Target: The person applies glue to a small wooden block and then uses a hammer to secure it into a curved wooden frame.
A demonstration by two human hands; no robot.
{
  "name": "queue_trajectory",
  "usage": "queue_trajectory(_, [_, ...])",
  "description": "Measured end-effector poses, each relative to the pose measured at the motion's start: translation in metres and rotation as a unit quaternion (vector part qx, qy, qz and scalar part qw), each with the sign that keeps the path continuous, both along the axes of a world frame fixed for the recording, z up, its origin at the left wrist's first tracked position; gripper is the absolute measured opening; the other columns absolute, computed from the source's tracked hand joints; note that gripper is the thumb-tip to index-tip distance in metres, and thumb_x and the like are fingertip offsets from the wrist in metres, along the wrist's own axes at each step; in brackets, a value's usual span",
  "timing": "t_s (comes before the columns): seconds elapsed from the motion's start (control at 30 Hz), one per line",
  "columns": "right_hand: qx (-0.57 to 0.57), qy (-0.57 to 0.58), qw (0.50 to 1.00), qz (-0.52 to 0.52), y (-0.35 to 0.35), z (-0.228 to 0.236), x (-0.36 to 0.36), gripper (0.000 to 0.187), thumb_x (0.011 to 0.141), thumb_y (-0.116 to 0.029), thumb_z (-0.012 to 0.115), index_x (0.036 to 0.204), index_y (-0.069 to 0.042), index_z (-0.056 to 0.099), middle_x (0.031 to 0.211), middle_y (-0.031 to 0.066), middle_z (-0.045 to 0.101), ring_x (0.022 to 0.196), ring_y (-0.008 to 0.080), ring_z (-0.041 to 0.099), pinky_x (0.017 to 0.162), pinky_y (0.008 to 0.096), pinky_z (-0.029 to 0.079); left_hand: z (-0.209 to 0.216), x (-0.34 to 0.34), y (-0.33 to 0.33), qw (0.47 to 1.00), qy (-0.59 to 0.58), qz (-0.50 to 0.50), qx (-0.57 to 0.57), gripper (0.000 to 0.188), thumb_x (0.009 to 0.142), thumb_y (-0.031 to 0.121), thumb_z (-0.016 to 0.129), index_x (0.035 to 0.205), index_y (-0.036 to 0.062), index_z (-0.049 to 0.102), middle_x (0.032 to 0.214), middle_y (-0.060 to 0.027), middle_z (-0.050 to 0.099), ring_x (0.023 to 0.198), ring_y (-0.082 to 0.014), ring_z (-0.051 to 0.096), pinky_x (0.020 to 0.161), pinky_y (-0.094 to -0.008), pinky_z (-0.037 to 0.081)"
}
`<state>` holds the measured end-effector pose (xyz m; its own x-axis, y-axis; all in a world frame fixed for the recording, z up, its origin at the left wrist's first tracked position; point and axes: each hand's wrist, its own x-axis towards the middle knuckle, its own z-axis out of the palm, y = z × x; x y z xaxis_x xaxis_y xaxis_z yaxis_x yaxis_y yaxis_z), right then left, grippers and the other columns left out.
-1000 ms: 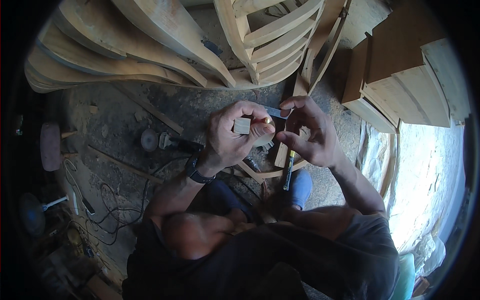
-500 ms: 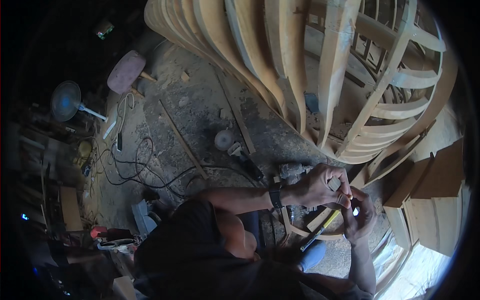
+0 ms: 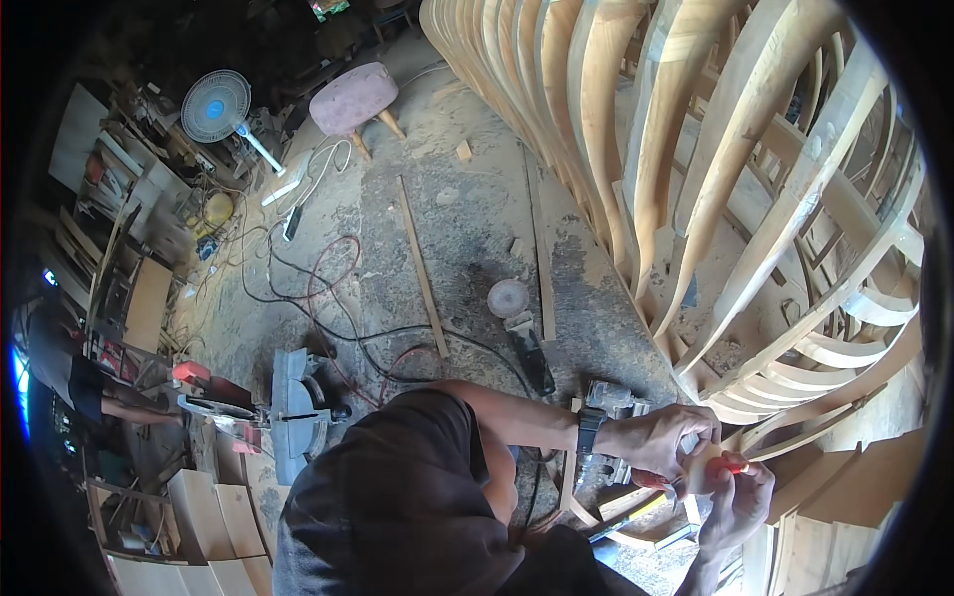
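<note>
My left hand (image 3: 651, 440), with a dark watch on the wrist, is closed at the lower right, its fingers curled by a small pale object (image 3: 702, 467). My right hand (image 3: 737, 507) meets it from below and pinches a small red piece (image 3: 733, 465) against that object. Fingers hide much of both, so their kind is unclear. Below the hands lies a yellow-and-dark long tool (image 3: 636, 517). Beside my left wrist, a grey metal power tool (image 3: 611, 399) rests on the floor, partly covered by the hand.
A large curved wooden rib frame (image 3: 696, 189) fills the upper right. A grinder (image 3: 529, 353), wood strips (image 3: 422, 268) and cables (image 3: 333, 323) lie on the floor. A mitre saw (image 3: 298, 402), stool (image 3: 354, 99) and fan (image 3: 216, 106) stand leftward. Another person (image 3: 75, 368) is at far left.
The view has shifted, bringing more of the left side into sight. Both hands now appear lower and stay together. A red piece shows at the right fingers; the grey-brown block end seen earlier does not.
</note>
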<state>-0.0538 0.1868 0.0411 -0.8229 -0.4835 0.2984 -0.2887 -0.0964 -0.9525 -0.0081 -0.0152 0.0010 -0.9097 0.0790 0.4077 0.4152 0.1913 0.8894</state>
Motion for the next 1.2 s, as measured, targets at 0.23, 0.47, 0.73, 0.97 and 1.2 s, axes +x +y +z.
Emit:
queue_trajectory(0.23, [0.017, 0.009, 0.999, -0.028, 0.003, 0.002, -0.009, 0.02, 0.099, -0.012, 0.062, 0.112, -0.001, 0.051, 0.104, 0.0145, 0.068, 0.071, 0.0059, 0.054, 0.062, 0.0189, 0.041, 0.0, 0.014, 0.004, 0.998, -0.056, -0.001, -0.022, 0.071, 0.062, 0.026, 0.094, 0.105, 0.0049, 0.042, 0.114, -0.0142, 0.064, 0.091, -0.0263, 0.065, 0.079, -0.0367, 0.055])
queue_trajectory(0.47, [0.056, -0.035, 0.997, 0.025, 0.006, 0.029, -0.01, 0.015, 0.099, -0.011, 0.062, 0.105, 0.0, 0.055, 0.099, 0.0118, 0.067, 0.071, 0.009, 0.059, 0.062, 0.0207, 0.047, -0.01, 0.013, 0.006, 0.998, -0.031, 0.023, -0.058, 0.067, 0.066, 0.027, 0.092, 0.105, 0.0037, 0.043, 0.113, -0.0169, 0.064, 0.089, -0.0275, 0.067, 0.076, -0.0372, 0.057])
queue_trajectory(0.73, [0.121, -0.019, 0.992, 0.01, 0.017, 0.028, -0.019, 0.017, 0.087, 0.004, 0.066, 0.1, 0.0, 0.055, 0.1, 0.0132, 0.067, 0.083, 0.0139, 0.065, 0.075, 0.027, 0.054, -0.009, 0.012, -0.005, 0.994, -0.002, 0.016, -0.108, 0.065, 0.066, 0.028, 0.092, 0.103, 0.0043, 0.045, 0.113, -0.0158, 0.065, 0.088, -0.0283, 0.069, 0.075, -0.0375, 0.059])
queue_trajectory(0.97, [0.189, -0.052, 0.98, 0.033, 0.021, 0.034, -0.024, 0.016, 0.084, 0.004, 0.067, 0.093, 0.0, 0.055, 0.096, 0.011, 0.068, 0.084, 0.0141, 0.065, 0.077, 0.0281, 0.053, -0.007, 0.01, -0.006, 0.991, 0.055, 0.026, -0.119, 0.063, 0.065, 0.024, 0.092, 0.101, 0.0056, 0.044, 0.114, -0.0158, 0.064, 0.088, -0.029, 0.07, 0.071, -0.0363, 0.06])
queue_trajectory(1.2, [0.191, -0.094, 0.976, 0.048, 0.014, 0.04, -0.01, 0.017, 0.085, 0.001, 0.069, 0.09, 0.0, 0.053, 0.09, 0.0098, 0.067, 0.077, 0.0121, 0.063, 0.073, 0.0255, 0.051, -0.017, 0.017, -0.01, 0.991, 0.056, 0.014, -0.119, 0.058, 0.067, 0.021, 0.091, 0.1, 0.0053, 0.045, 0.114, -0.0146, 0.063, 0.089, -0.0285, 0.07, 0.07, -0.0361, 0.06])
